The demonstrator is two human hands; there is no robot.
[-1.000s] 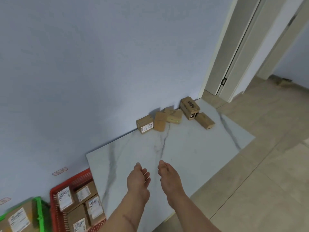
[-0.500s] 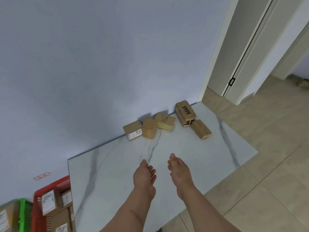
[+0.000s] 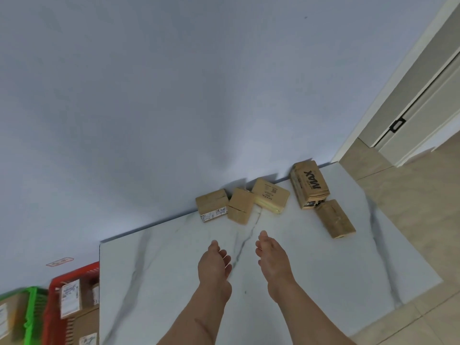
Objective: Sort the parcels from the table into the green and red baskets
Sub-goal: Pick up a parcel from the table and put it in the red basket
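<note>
Several brown cardboard parcels lie along the far edge of the white marble table, against the wall: a labelled box, a plain box, a flat yellowish parcel, a box printed MAX and a taped parcel. My left hand and my right hand hover side by side over the table's middle, both empty with fingers extended, a short way in front of the parcels. The red basket and the green basket sit at the lower left, both holding parcels.
A pale blue wall rises directly behind the table. A doorway with a white frame opens at the right. Beige floor tiles run along the table's right and near sides.
Both hands have moved forward over the table toward the parcels. The view has swung right, so the baskets slid toward the lower-left corner.
</note>
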